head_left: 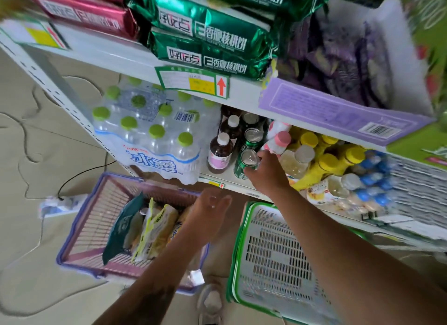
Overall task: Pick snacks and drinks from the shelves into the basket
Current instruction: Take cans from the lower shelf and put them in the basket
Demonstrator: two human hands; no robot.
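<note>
A green drink can (247, 161) stands at the front of the lower shelf (219, 179), and the right hand (267, 173) closes its fingers around the can's top; the can seems not yet lifted, though blur makes that hard to judge. Just left of that hand stands a dark bottle with a white cap (220, 152); to its right, yellow-capped bottles (326, 162). The left hand (209, 212) hovers open and empty over the purple basket (79, 228), which holds snack packets (154, 230). Beneath the right forearm sits a green-rimmed basket (271, 257).

Snacks (154, 230) in basket (79, 230), seemingly below shelf (217, 177)
</note>
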